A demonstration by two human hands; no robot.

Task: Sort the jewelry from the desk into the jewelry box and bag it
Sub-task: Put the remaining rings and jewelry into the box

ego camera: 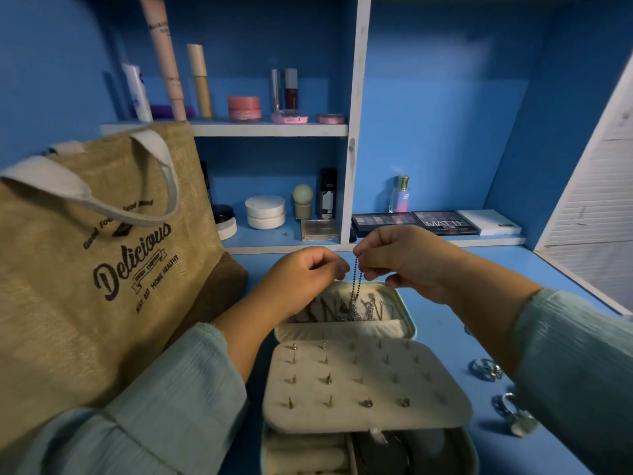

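Head view: person is holding a beaded chain over the open jewelry box.
Right hand (pixel 404 265) is pinching the chain (pixel 356 279) at its top, grip clamped on it; left hand (pixel 305 272) is curling just beside, contact with the chain unclear. Chain is hanging vertical, lower end reaching into the jewelry box (pixel 404 303) lid pocket straight below. Rings (pixel 486 370) are waiting on the tabletop (pixel 445 265) to the right, bag (pixel 85 269) left. Pocket contents are a hard-to-read tangle.

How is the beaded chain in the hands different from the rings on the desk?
The beaded chain is dark, long and hangs from the right hand over the jewelry box; the rings are silver, round and lie on the desk. Neither is stored yet.
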